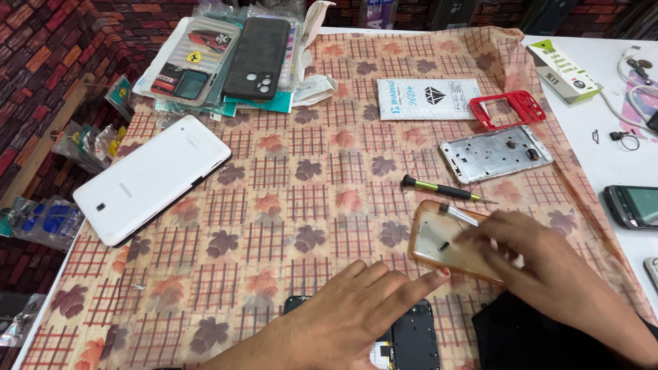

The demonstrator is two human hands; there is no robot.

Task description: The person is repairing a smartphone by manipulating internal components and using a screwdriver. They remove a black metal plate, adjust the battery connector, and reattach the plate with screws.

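Note:
My left hand lies flat on the checked cloth, fingers stretched, fingertip touching the near edge of a clear orange phone case. It partly covers a black opened phone at the bottom edge. My right hand rests over the right side of the orange case and holds thin metal tweezers, their tips over the case. A small dark part lies inside the case.
A black-handled screwdriver lies just beyond the case. Further back are a silver phone frame, a red frame and a white packet. A white tablet lies at left, phone cases behind it. A dark phone sits right.

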